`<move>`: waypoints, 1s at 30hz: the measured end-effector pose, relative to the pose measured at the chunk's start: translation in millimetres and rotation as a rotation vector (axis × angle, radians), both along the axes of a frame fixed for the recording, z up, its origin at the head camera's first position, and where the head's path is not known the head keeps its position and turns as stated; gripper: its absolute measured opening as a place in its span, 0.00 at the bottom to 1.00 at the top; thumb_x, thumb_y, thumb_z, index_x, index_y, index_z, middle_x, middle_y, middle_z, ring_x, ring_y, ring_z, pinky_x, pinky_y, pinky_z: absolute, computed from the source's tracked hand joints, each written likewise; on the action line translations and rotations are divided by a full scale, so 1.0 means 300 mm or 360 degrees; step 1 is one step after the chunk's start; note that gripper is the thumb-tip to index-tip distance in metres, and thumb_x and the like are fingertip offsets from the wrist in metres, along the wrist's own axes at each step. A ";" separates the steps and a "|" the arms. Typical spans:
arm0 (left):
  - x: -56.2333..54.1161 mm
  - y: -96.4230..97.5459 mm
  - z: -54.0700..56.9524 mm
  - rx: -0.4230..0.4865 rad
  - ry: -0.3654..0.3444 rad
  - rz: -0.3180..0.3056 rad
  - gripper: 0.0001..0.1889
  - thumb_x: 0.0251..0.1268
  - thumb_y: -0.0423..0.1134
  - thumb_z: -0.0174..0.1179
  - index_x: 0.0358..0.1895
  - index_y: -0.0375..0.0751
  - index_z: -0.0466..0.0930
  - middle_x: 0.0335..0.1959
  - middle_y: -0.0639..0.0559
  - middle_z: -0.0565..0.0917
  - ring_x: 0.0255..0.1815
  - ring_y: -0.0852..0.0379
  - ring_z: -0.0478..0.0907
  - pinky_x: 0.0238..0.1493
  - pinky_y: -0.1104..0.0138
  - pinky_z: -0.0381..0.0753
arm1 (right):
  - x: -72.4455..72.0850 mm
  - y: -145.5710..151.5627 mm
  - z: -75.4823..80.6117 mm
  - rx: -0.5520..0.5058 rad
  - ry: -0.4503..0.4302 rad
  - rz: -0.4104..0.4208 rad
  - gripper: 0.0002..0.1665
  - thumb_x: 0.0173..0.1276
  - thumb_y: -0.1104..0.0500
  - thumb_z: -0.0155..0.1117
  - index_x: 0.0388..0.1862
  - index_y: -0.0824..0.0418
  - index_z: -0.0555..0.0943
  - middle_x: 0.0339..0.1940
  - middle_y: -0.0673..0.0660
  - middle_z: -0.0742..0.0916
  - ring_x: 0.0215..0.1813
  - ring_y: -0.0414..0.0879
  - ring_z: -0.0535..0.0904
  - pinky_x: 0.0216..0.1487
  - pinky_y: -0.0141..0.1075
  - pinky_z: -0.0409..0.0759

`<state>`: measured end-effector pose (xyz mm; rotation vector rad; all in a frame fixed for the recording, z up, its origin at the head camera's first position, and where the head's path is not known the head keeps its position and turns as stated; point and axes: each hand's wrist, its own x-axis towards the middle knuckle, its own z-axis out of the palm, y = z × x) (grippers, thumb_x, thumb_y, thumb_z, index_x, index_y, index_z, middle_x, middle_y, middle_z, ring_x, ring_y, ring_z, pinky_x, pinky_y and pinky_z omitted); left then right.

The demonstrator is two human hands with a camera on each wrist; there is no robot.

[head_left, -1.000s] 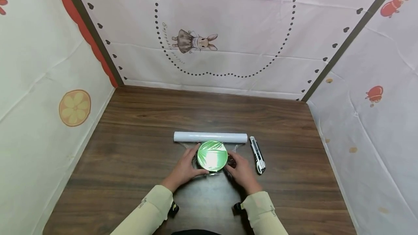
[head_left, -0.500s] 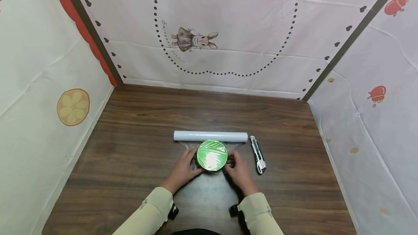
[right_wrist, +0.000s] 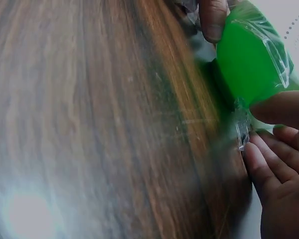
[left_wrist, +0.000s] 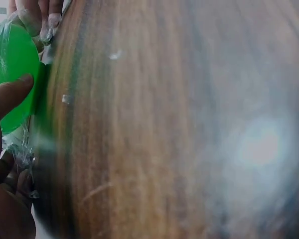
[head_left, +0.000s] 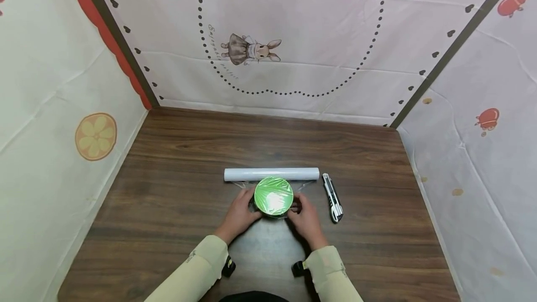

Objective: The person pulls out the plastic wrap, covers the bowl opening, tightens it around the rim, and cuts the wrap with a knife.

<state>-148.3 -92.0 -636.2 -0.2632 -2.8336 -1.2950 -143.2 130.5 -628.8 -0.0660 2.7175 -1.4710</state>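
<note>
In the head view a green bowl (head_left: 274, 196) has clear cling film (right_wrist: 281, 62) stretched over its top. The film runs back toward a white roll (head_left: 271, 174) lying just behind. My left hand (head_left: 240, 215) holds the bowl from the left; in the left wrist view its thumb presses the green side and the fingers curl by crumpled film below. On the other side my right hand (head_left: 306, 218) pinches a bunched edge of film between thumb and fingers, close against the bowl. The bowl hides part of the fingers on both sides.
A utility knife (head_left: 333, 198) lies to the right of the roll on the brown wooden table (head_left: 176, 190). Printed cloth walls (head_left: 302, 22) enclose the table at the back and both sides.
Both hands remain at the bowl, which has shifted slightly toward the roll. The film flap seen at its front edge a second ago is now drawn in. The right thumb has moved slightly left.
</note>
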 end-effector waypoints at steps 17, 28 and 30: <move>0.005 -0.012 0.001 0.0837 -0.0429 0.0020 0.43 0.55 0.30 0.69 0.75 0.47 0.59 0.70 0.40 0.67 0.60 0.47 0.74 0.55 0.64 0.78 | 0.029 -0.108 -0.034 -0.1146 -0.0235 -0.0323 0.23 0.64 0.74 0.56 0.59 0.69 0.71 0.59 0.67 0.78 0.56 0.49 0.79 0.48 0.30 0.80; -0.010 -0.021 -0.008 0.1188 -0.0554 0.0023 0.42 0.57 0.23 0.61 0.75 0.49 0.57 0.76 0.45 0.60 0.68 0.48 0.67 0.59 0.67 0.74 | 0.021 -0.166 -0.036 -0.1850 -0.0341 -0.0421 0.16 0.72 0.69 0.44 0.56 0.60 0.68 0.47 0.51 0.81 0.36 0.41 0.76 0.37 0.33 0.75; -0.013 -0.023 -0.008 0.1219 -0.0551 0.0014 0.42 0.57 0.22 0.60 0.75 0.47 0.57 0.76 0.45 0.59 0.69 0.47 0.66 0.59 0.68 0.74 | 0.023 -0.165 -0.032 -0.1955 -0.0377 -0.0384 0.13 0.75 0.64 0.40 0.55 0.57 0.67 0.47 0.52 0.81 0.37 0.42 0.75 0.38 0.34 0.74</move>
